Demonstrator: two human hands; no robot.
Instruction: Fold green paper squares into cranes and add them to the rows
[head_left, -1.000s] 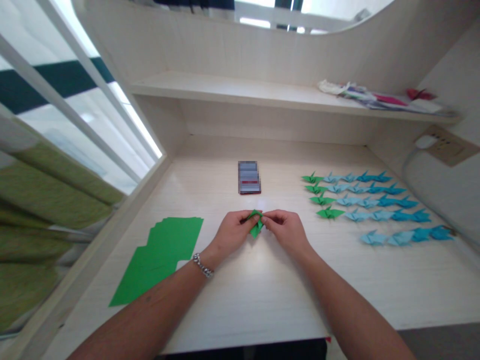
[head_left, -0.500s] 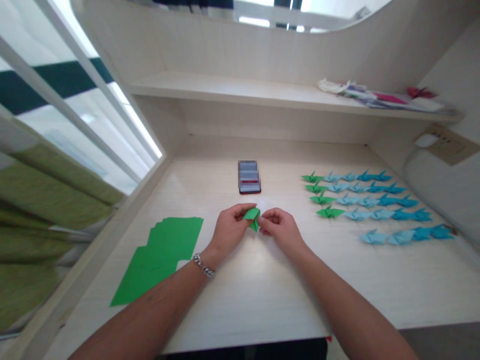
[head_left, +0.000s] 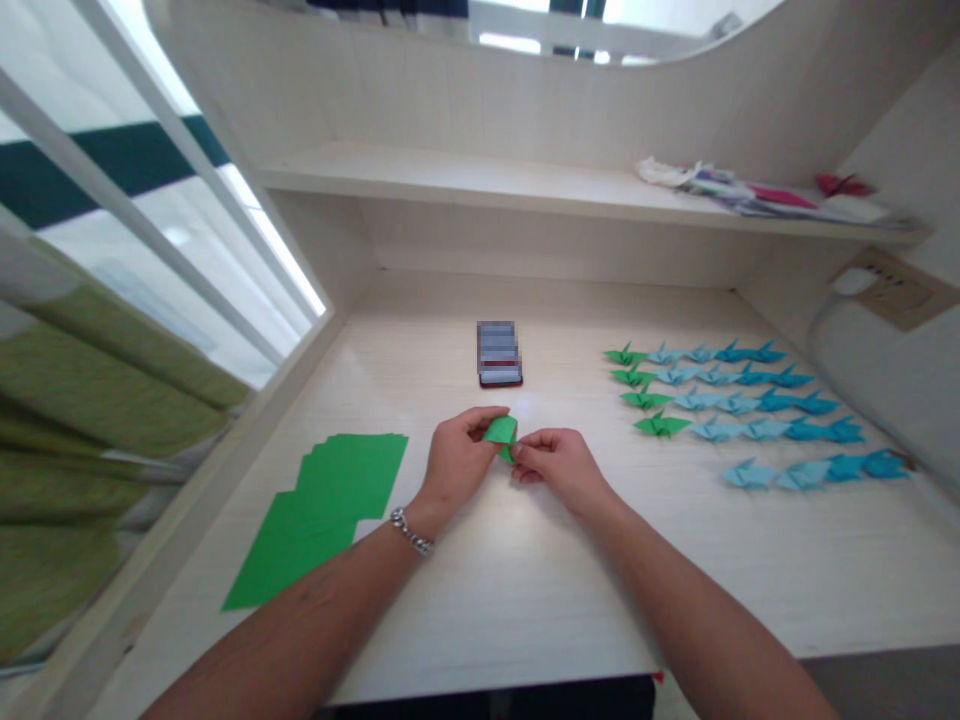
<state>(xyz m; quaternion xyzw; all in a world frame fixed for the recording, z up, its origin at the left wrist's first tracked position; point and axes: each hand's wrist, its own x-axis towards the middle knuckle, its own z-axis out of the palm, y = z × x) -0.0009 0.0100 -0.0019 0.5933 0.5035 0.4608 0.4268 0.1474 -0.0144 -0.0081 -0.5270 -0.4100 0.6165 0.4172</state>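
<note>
A small folded piece of green paper [head_left: 500,430] is held above the middle of the desk. My left hand [head_left: 463,458] pinches it from the left, with a bracelet [head_left: 412,531] on that wrist. The fingertips of my right hand [head_left: 559,462] are closed on its lower right part, where a narrow flap hangs down. Fingers partly hide the fold. To the left, several green paper sheets [head_left: 322,500] lie in an uneven, overlapping stack, partly beside my left forearm.
Rows of folded paper cranes [head_left: 720,403] in green, light blue and blue stand on the right. A phone [head_left: 499,353] lies beyond my hands. Papers [head_left: 772,195] rest on the shelf [head_left: 480,190]. A cable runs from a plug [head_left: 853,283] along the right wall.
My right hand has shifted slightly down and left, its fingers now covering more of the paper's lower flap. The green paper is turned a little, while my left hand stays nearly in place.
</note>
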